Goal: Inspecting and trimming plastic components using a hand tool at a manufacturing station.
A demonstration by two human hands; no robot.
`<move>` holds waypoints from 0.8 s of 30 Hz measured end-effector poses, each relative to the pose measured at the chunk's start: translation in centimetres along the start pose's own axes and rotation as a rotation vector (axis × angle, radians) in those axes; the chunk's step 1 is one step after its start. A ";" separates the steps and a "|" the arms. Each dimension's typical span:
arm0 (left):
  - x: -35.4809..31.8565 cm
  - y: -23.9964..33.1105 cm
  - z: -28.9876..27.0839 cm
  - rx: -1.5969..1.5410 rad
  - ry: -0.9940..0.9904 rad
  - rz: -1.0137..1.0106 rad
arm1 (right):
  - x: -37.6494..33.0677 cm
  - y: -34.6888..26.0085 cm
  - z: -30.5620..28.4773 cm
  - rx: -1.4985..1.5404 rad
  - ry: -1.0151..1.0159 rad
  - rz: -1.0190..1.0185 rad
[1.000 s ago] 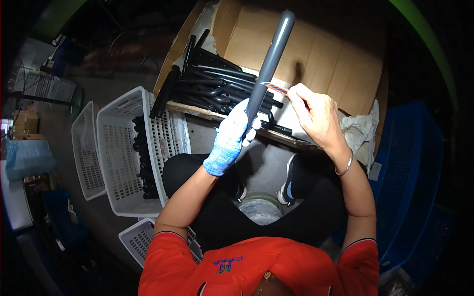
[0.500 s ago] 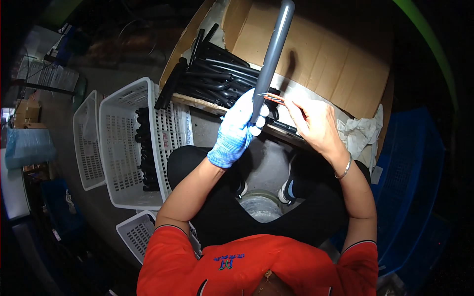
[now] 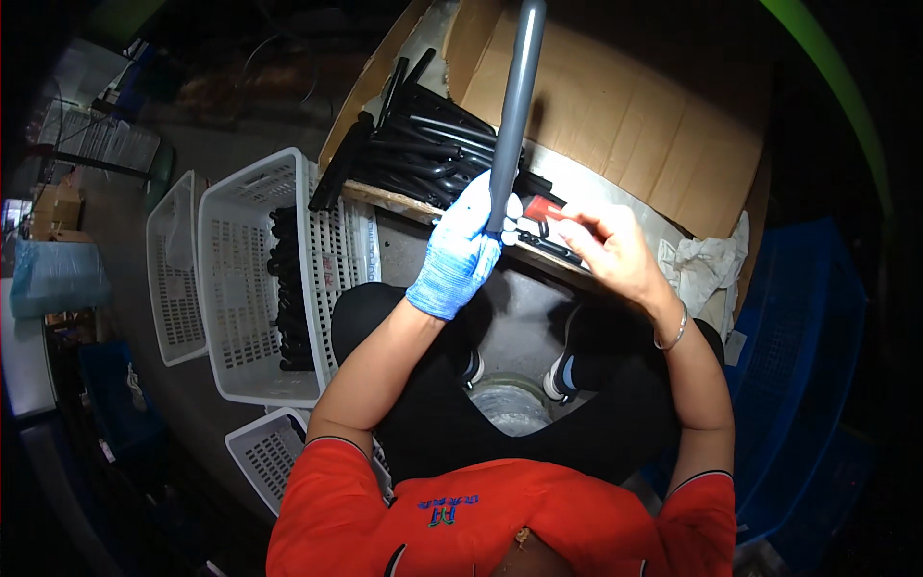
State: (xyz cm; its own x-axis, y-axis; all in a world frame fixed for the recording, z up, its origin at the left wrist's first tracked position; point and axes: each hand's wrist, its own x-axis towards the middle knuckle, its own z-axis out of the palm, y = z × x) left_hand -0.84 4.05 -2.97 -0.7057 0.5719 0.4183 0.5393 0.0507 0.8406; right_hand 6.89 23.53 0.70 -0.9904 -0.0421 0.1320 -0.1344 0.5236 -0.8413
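Note:
My left hand (image 3: 454,262), in a blue and white glove, is closed around the lower end of a long dark grey tube (image 3: 517,101). The tube stands nearly upright in the picture, leaning slightly right at its top. Beside its lower part, my bare right hand (image 3: 615,252) pinches a small flat red tool (image 3: 544,209) whose exact kind I cannot make out. Whether the tool touches the tube is unclear. Just beyond my hands, many black tubes (image 3: 413,163) lie heaped in an open cardboard box (image 3: 625,115).
At left stand a white perforated crate (image 3: 226,288) holding black parts (image 3: 291,288), another white crate (image 3: 173,288) and a smaller basket (image 3: 261,452). A white cloth (image 3: 707,264) hangs at the box's right edge. Blue crates (image 3: 798,317) stand at far right.
The tube and my left hand have shifted slightly left and the tube is more upright. The red tool has turned, showing a broad red face, and my right hand is slightly lower.

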 end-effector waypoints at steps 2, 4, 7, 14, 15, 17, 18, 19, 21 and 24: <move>0.1 0.6 0.8 -0.905 0.011 -0.497 | 0.3 0.5 0.0 0.312 0.234 0.111; 0.8 1.8 1.1 -1.249 -0.075 -0.712 | 1.6 0.1 -0.4 0.499 0.460 0.048; -0.6 1.7 2.0 -1.200 -0.159 -0.734 | 3.5 -1.8 0.4 0.723 0.650 0.054; -1.3 1.7 4.3 -0.530 -0.034 -0.473 | 2.9 -1.4 -0.1 0.664 0.593 -0.025; -1.2 1.5 4.1 -0.528 -0.037 -0.472 | 2.9 -1.3 -0.2 0.628 0.610 -0.058; -1.0 1.3 3.7 -0.625 -0.152 -0.522 | 2.7 -1.5 -1.8 0.539 0.626 -0.009; -1.1 1.2 3.5 -0.681 -0.205 -0.588 | 3.1 -1.6 -2.2 0.612 0.694 -0.051; -1.2 1.3 3.6 -0.682 -0.211 -0.586 | 3.3 -1.7 -2.7 0.683 0.764 -0.095; -1.4 1.5 3.7 -0.755 -0.257 -0.572 | 2.9 0.0 -3.9 0.571 0.789 -0.112; -1.2 1.5 3.5 -0.822 -0.294 -0.584 | 3.2 0.8 -4.6 0.328 0.861 -0.259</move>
State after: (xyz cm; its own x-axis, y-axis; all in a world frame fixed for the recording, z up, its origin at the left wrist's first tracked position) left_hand 2.41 6.24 -3.45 -0.5565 0.8198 -0.1348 -0.4047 -0.1259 0.9057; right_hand 3.72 27.73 2.91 -0.5814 0.5856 0.5648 -0.4779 0.3160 -0.8196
